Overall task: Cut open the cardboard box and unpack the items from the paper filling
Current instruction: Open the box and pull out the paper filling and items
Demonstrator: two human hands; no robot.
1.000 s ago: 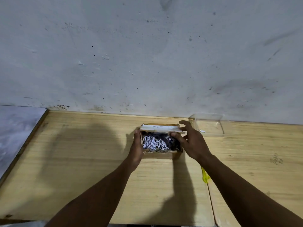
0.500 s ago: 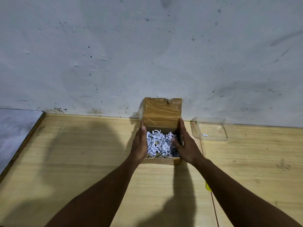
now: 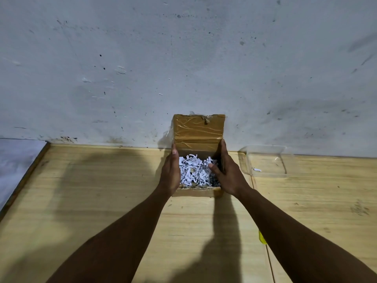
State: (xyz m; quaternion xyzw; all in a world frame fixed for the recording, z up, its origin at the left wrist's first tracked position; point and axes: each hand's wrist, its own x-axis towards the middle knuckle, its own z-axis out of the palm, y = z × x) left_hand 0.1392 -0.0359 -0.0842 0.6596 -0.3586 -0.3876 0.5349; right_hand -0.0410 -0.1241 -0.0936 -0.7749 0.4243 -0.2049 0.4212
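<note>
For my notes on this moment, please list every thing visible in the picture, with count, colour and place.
cardboard box: one, brown, on the table near the wall, lid open and upright
paper filling: many shreds, white, inside the box
clear plastic container: one, transparent, on the table right of the box
yellow object: one, mostly hidden behind the right forearm
table: one, light wood
wall: one, grey-white, behind the table
left hand: on the box's left side
right hand: on the box's right side, thumb over the filling
</note>
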